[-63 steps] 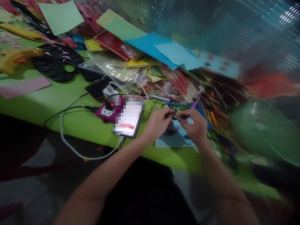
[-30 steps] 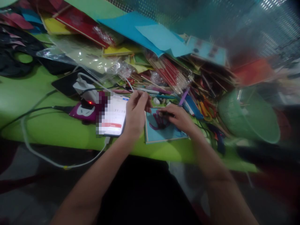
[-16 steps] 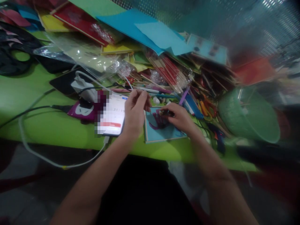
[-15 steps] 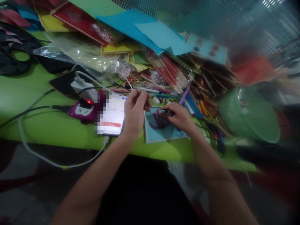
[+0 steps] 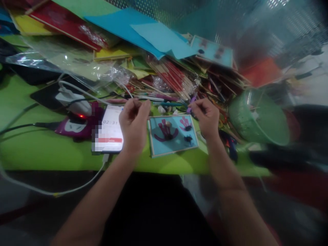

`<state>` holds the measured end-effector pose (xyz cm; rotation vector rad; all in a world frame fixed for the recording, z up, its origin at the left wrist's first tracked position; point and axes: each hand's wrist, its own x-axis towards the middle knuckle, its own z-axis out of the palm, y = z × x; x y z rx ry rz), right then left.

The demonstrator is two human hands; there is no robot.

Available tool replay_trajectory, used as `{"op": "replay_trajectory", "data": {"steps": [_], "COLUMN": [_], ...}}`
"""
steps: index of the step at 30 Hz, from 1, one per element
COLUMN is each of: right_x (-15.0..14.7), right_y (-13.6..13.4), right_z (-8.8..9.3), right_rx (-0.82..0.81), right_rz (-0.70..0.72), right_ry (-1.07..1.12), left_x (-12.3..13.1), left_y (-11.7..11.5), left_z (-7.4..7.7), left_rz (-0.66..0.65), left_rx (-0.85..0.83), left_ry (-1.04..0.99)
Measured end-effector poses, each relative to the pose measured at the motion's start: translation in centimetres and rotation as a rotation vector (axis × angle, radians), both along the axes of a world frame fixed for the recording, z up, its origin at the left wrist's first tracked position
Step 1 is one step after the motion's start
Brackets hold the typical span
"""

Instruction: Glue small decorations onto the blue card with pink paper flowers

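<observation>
A small blue panel (image 5: 173, 145) with a pale wooden edge lies on the green table. Purple strip shapes (image 5: 165, 135) with dark centres decorate it, and a small pale piece (image 5: 168, 124) tops the largest one. Just left of the panel, my left hand (image 5: 134, 126) is raised with its fingers curled and pinched. My right hand (image 5: 208, 116) is closed in a pinch above the panel's upper right corner, its fingertips beside a purple strip (image 5: 191, 104). Whatever either pinch holds is too small or hidden to make out.
A lit phone (image 5: 110, 130) on a cable lies left of my left hand, beside a purple power strip (image 5: 74, 126). Sticks (image 5: 176, 77), coloured sheets (image 5: 143, 30) and plastic wrap fill the back. To the right stands a green translucent bowl (image 5: 258, 119).
My right hand has lifted off the panel's purple shapes and moved to its upper right, uncovering the panel. My left hand stays raised beside it. The whole view has shifted somewhat.
</observation>
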<state>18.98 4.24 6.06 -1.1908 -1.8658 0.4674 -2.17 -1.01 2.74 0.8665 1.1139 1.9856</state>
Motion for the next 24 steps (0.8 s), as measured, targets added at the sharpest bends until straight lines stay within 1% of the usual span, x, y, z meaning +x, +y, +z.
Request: {"op": "replay_trajectory", "data": {"steps": [3, 4, 6, 7, 10, 13, 14, 15, 17, 19, 21, 24], "right_x": [0.0, 0.0, 0.0, 0.0, -0.1, -0.3, -0.4, -0.5, -0.7, -0.7, -0.8, -0.8], "right_y": [0.1, 0.1, 0.2, 0.2, 0.3, 0.3, 0.3, 0.4, 0.6, 0.9, 1.3, 1.8], "right_z": [-0.1, -0.1, -0.2, -0.3, -0.6, -1.0, -1.1, -1.2, -1.4, -1.6, -1.8, -2.3], "right_rx": [0.014, 0.019, 0.03, 0.041, 0.086, 0.096, 0.089, 0.08, 0.053, 0.014, -0.024, -0.05], "right_rz": [-0.004, -0.005, 0.0, 0.006, 0.037, 0.091, 0.108, 0.123, 0.151, 0.177, 0.195, 0.191], "right_ry": [-0.003, -0.006, -0.017, -0.025, -0.077, -0.151, -0.171, -0.189, -0.23, -0.287, -0.352, -0.452], "left_x": [0.0, 0.1, 0.2, 0.4, 1.0, 1.3, 1.3, 1.2, 0.8, 0.3, -0.1, -0.4], "left_y": [-0.4, -0.7, -2.0, -2.9, -6.4, -9.6, -10.4, -11.0, -11.6, -11.7, -11.5, -11.0], "left_z": [0.3, 0.4, 0.6, 0.6, 0.3, -0.5, -0.7, -0.9, -1.2, -1.3, -1.3, -1.6], "left_rz": [0.089, 0.096, 0.063, 0.022, -0.165, -0.337, -0.378, -0.391, -0.409, -0.403, -0.378, -0.318], "left_rx": [0.044, 0.054, 0.068, 0.073, 0.102, 0.044, 0.016, 0.001, 0.01, 0.053, 0.082, 0.083], "left_ry": [0.154, 0.198, 0.252, 0.261, 0.297, 0.396, 0.42, 0.451, 0.538, 0.606, 0.631, 0.648]}}
